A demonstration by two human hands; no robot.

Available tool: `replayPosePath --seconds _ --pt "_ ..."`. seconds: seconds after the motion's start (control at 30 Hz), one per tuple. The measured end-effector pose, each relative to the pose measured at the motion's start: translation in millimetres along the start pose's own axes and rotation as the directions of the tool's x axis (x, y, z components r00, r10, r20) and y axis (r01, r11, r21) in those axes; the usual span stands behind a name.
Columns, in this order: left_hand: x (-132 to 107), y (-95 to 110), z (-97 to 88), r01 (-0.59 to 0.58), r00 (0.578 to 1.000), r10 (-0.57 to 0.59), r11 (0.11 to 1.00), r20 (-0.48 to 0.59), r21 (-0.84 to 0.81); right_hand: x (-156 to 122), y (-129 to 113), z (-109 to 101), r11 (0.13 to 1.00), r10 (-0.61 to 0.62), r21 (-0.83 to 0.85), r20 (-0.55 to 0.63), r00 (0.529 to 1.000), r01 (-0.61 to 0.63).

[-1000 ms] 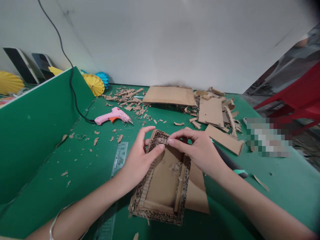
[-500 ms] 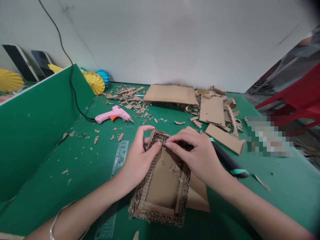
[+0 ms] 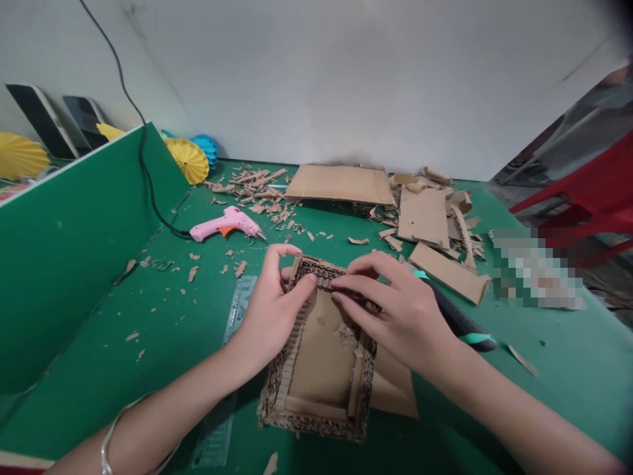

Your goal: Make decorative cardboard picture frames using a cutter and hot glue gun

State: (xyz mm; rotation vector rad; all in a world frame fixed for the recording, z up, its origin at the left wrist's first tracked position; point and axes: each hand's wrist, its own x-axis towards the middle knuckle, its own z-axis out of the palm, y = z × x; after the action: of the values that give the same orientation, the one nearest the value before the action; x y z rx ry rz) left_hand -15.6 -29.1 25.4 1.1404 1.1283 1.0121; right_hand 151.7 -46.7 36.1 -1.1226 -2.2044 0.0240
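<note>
Our left hand (image 3: 270,316) pinches the far rim of the cardboard frame (image 3: 321,396), thumb arched behind it and forefinger pressed on a small corrugated strip (image 3: 324,282); our right hand (image 3: 400,310) meets it from the other side, forefinger flat along the same strip and thumb hooked over the rim, so both hands are closed on that one piece. The frame lies flat on the green table (image 3: 148,343), just in front of us, its right edge overlapping a loose cardboard sheet (image 3: 393,386). To seat the strip well, we judge it best to press evenly along its length, line its edge up with the rim, and brace from behind with the thumbs so the wall does not buckle. A clear ruler (image 3: 238,305) lies just left of the frame; a black and teal knife (image 3: 457,321) lies under our right wrist; the pink glue gun (image 3: 225,224) rests farther back, near cardboard scraps (image 3: 262,194).
</note>
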Motion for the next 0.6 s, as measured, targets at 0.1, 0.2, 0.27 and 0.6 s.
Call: replayPosePath --seconds 0.1,0.2,0.27,0.6 --pt "1 -1 -1.5 -0.011 1.0 0.012 1.0 -0.022 0.018 -5 4 -1 0.994 -0.065 -0.086 0.002 0.998 0.065" --pt "2 -2 -2.1 -0.04 0.999 0.042 0.997 -0.025 0.071 -8 6 0 0.983 -0.099 -0.156 0.02 0.995 0.1" --pt "2 -4 -2.3 -0.07 0.997 0.074 0.987 -0.025 0.144 -9 6 0 0.976 -0.11 -0.187 0.013 0.994 0.111" --pt "1 -12 -0.4 -0.087 0.994 0.104 0.949 -0.041 0.303 -8 6 1 0.969 -0.121 -0.211 0.038 0.992 0.126"
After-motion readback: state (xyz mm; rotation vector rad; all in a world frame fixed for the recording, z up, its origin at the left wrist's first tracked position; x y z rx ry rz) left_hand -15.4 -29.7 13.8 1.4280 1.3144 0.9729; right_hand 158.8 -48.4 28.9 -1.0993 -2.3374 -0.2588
